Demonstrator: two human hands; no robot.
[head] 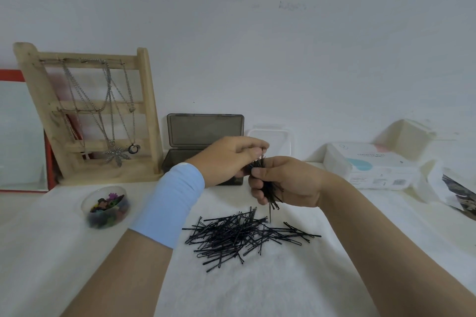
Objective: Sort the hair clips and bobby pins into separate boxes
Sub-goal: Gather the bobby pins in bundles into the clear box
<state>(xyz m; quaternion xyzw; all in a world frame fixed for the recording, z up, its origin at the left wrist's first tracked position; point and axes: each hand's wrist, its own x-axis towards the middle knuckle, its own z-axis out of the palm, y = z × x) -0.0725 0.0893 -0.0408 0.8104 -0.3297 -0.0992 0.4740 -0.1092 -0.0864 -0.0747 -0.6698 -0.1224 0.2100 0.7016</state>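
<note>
Left hand (pixel 226 157), seemingly pinching bobby pins (pixel 270 191), half hides grey box (pixel 204 131) beside stand (pixel 149 110).

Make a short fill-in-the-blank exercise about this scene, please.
1. The bundle held above the pile consists of bobby ___.
2. The round tub holds coloured ___.
3. The necklaces hang on a ___ rack.
4. The lid of the grey box is ___.
Missing: pins; clips; wooden; open.

Grey box (pixel 177 159) partly behind a wristband (pixel 170 201); mirror (pixel 20 134) partly beyond left edge
</note>
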